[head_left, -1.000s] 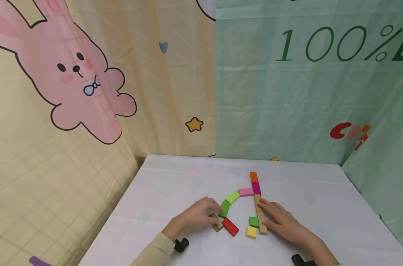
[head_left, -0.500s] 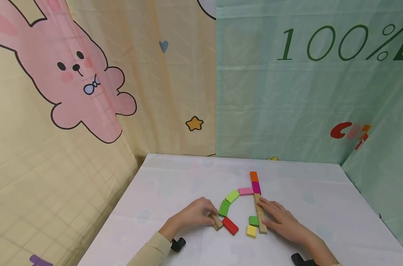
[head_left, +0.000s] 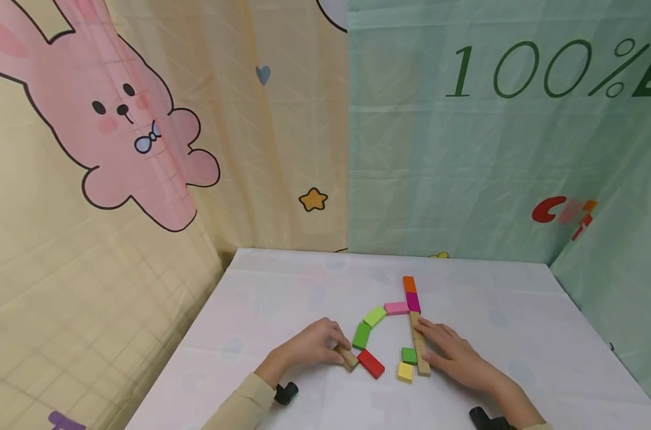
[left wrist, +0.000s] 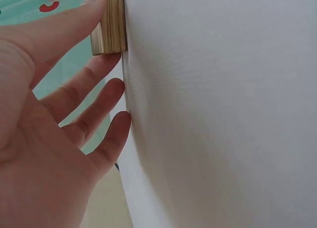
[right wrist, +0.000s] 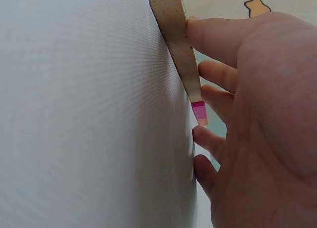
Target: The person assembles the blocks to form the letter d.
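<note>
My left hand pinches a small natural-wood block lying on the white table; the left wrist view shows the thumb on this wooden block. Its end meets a red block. Just beyond the fingers, a green block leads to a lime block and a pink block, forming a curve. My right hand lies beside a long wooden strip, thumb and fingertips touching its right side. In the right wrist view, the thumb is at the strip's edge.
A magenta block and an orange block continue the strip's line away from me. Left of its near end sit a short green block and a yellow block. Printed curtains stand behind the white table.
My left fingers have drawn back from over the green block, toward the left, and more of the small wooden block shows. The right hand has stayed at the strip.
</note>
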A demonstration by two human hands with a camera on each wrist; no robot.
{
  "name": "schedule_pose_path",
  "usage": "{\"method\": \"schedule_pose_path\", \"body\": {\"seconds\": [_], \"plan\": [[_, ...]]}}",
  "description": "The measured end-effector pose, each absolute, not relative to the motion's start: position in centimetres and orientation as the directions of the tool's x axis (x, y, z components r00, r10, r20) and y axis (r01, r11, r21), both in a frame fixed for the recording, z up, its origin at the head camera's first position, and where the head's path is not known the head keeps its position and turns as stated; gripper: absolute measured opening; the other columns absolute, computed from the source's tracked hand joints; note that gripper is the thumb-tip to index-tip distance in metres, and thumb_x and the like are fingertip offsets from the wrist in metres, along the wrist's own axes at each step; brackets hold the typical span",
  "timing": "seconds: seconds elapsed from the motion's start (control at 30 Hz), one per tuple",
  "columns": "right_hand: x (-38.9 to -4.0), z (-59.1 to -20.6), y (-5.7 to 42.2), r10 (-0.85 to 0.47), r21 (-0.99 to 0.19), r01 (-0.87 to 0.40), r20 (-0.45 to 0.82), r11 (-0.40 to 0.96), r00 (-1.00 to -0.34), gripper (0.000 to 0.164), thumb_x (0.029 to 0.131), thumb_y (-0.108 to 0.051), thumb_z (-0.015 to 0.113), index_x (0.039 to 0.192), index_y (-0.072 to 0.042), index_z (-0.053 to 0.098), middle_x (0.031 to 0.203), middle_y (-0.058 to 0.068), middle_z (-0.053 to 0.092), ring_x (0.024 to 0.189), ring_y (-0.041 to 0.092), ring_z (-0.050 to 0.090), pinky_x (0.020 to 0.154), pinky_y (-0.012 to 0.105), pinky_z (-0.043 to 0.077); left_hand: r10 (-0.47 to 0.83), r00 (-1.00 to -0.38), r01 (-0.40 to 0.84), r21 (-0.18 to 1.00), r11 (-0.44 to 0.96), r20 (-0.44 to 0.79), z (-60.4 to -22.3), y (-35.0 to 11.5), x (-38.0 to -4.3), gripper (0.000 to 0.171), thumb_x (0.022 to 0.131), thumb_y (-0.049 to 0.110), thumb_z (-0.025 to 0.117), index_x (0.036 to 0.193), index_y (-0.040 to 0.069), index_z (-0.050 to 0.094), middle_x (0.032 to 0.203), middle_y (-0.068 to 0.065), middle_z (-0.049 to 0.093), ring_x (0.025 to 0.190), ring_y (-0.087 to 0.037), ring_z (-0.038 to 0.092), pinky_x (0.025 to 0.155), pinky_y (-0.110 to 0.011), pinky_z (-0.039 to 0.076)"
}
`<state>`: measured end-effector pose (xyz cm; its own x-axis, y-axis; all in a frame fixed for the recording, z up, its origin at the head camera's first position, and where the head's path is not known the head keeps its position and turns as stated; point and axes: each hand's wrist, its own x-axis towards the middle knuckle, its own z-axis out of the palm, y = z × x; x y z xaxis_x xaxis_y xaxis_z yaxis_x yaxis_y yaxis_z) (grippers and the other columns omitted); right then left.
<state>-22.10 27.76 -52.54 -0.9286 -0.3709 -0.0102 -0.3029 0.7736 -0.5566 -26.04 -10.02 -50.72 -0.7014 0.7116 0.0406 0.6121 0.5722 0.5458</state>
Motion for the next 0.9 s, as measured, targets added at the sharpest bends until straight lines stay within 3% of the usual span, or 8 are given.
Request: {"method": "schedule_pose_path", "body": {"seconds": [0.23, 0.5, 0.9], "plan": [[-22.1, -52.7, 27.8, -0.365, -0.55, -0.293, -0.023, 0.782, -0.931, 0.073, 0.093, -0.058, 0.061, 0.156, -0.031, 0.038, 0.162, -0.004, 0.031, 0.142, 0.035, 0.029, 0.101, 0.075, 0.03, 0.699, -0.714, 0.581, 0.593, 0.558, 0.042, -51.0, -10.2, -25.9, 0.025, 0.083, 0.022, 0.084, 0.103, 0.034, 0.076, 0.101, 0.023, 0.063, 0.1, -0.004, 0.053, 0.089, -0.026, 0.044], [-22.2, -52.7, 27.7, -0.366, -0.55, -0.298, -0.015, 0.78, -0.931, 0.073, 0.093, -0.058, 0.061, 0.156, -0.029, 0.039, 0.162, -0.003, 0.031, 0.142, 0.035, 0.029, 0.1, 0.075, 0.03, 0.704, -0.709, 0.511, 0.713, 0.481, 0.033, -50.7, -10.7, -25.7, 0.026, 0.087, 0.004, 0.077, 0.097, 0.028, 0.074, 0.098, 0.018, 0.067, 0.09, -0.005, 0.059, 0.082, -0.025, 0.051], [-22.2, -52.8, 27.7, -0.366, -0.545, -0.302, -0.009, 0.782, -0.931, 0.072, 0.094, -0.058, 0.06, 0.156, -0.029, 0.039, 0.162, -0.004, 0.031, 0.142, 0.035, 0.029, 0.1, 0.076, 0.029, 0.699, -0.715, 0.41, 0.814, 0.412, 0.006, -50.0, -11.4, -25.5, 0.026, 0.087, -0.001, 0.074, 0.094, 0.024, 0.078, 0.093, 0.01, 0.071, 0.085, -0.009, 0.063, 0.076, -0.027, 0.055]]}}
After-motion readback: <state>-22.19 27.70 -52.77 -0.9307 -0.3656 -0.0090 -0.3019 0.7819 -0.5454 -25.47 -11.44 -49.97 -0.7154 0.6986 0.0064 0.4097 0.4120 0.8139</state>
